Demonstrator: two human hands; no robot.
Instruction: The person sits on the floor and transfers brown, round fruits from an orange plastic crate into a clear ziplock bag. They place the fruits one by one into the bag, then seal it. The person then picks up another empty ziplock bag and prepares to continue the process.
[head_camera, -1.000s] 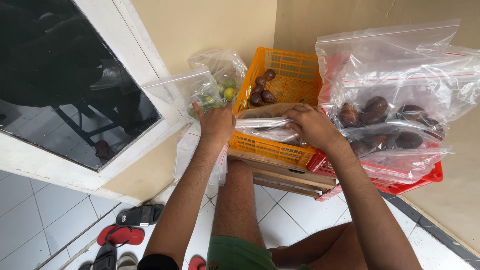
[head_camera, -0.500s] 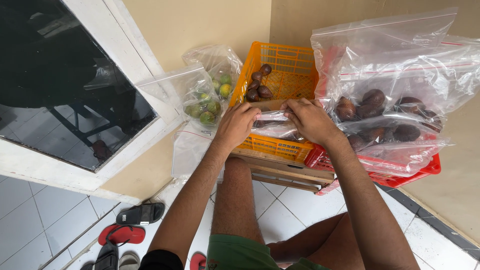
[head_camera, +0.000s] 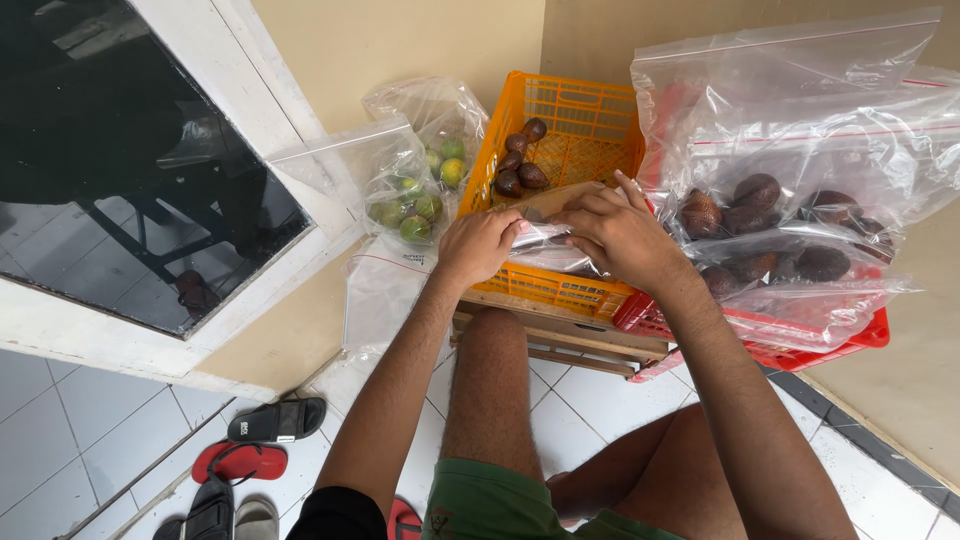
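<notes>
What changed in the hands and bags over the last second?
The left hand moved right, away from the bag of green fruit, and now joins the right hand on the clear bag over the orange crate. The bagged brown fruit stayed put.

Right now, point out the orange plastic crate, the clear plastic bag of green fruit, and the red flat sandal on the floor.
orange plastic crate (head_camera: 590, 105): head view, on its far mesh wall.
clear plastic bag of green fruit (head_camera: 405, 200): head view, on the bag's fruit-filled belly.
red flat sandal (head_camera: 240, 462): head view, on the middle of its sole.
</notes>
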